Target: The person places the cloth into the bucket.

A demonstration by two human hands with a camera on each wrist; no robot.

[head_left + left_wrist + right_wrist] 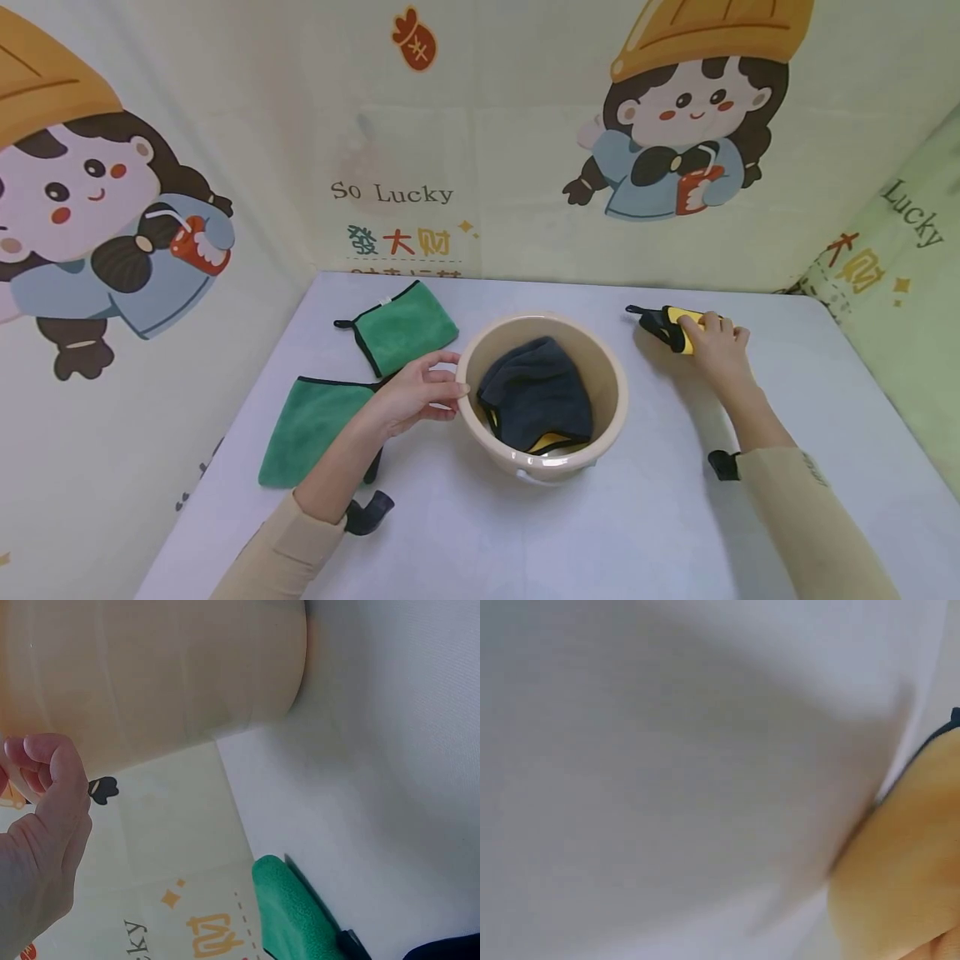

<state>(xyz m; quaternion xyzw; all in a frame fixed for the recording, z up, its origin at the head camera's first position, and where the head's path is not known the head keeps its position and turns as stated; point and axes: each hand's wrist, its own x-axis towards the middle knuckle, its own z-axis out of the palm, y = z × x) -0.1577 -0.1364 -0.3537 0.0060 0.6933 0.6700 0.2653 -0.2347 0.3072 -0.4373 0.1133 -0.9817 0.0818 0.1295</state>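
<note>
Round, glossy beige bucket (618, 393): left hand (415, 395) pinches its rim between thumb and fingers; dark-blue cloth (536, 392) lies inside. Black-edged yellow cloth (677, 318): right hand (722, 354) grasps it, fingers curled.

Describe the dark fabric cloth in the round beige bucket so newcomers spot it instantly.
On the white table, find the round beige bucket. Inside lies the dark cloth, yellow showing at its lower edge; the two green fabric cloths lie outside.
</note>
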